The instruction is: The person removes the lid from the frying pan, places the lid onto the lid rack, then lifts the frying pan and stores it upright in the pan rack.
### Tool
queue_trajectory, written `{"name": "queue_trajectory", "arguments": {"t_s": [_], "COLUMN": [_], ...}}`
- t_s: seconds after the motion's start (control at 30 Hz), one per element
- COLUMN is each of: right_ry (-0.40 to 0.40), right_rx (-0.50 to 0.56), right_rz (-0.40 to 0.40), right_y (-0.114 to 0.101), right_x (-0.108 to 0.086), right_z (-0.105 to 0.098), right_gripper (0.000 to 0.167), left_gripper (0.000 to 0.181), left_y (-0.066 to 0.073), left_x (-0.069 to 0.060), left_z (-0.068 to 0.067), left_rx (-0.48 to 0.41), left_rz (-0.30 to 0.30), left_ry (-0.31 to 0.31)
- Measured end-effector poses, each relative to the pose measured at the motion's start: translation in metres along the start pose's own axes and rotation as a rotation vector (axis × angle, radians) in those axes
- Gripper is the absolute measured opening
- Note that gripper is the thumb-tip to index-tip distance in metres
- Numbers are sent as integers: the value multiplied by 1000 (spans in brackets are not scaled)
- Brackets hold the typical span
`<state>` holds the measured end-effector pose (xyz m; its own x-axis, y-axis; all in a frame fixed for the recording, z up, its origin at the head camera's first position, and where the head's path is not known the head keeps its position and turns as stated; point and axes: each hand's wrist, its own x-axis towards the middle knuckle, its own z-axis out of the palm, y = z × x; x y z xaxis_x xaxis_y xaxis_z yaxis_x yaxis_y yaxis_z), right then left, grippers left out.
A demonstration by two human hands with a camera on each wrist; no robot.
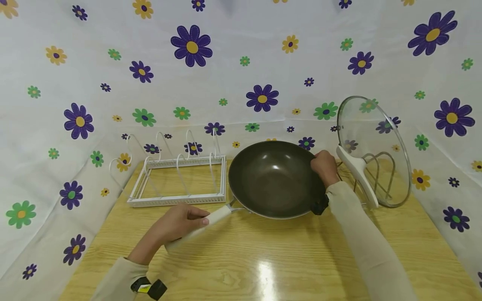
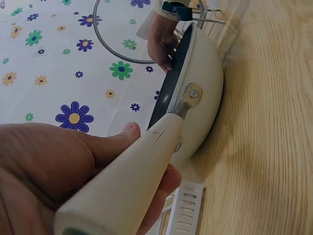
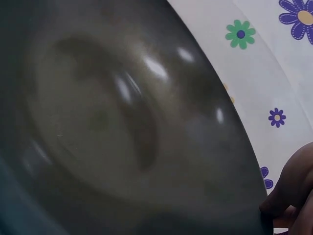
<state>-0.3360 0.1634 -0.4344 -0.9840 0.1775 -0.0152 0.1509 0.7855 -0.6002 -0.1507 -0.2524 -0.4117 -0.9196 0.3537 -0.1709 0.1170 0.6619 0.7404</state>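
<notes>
One pan is gripped, handle by left hand, edge by right hand; the lid, frame right, could be toppled by a swing, clearance being unclear.

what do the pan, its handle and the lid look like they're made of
Pan: probably coated metal; the dark interior is smooth and glossy, with sharp highlights.
Handle: likely plastic, smooth and cream with no grain showing; painted wood possible.
Lid: smooth, clear glass or perhaps plastic; the flowered backdrop shows through it.
</notes>
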Motion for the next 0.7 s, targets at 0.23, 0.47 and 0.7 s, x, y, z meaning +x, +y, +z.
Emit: {"name": "queue_trajectory", "arguments": {"t_s": [0.23, 0.47, 0.7], "right_ry": [-2, -14, -28], "right_rx": [-26, -52, -27], "right_rz": [4, -20, -7], "right_y": [-6, -10, -13], "right_x": [6, 11, 21], "right_z": [3, 1, 2], "right_gripper": [42, 13, 30], "left_gripper": [41, 46, 52], "left_y": [-1, -6, -17], "left_x": [0, 0, 2], "left_z": [-1, -2, 4], "left_rx": [-178, -320, -438], "left_rz": [-29, -64, -41], "left_ry": [-112, -182, -238]}}
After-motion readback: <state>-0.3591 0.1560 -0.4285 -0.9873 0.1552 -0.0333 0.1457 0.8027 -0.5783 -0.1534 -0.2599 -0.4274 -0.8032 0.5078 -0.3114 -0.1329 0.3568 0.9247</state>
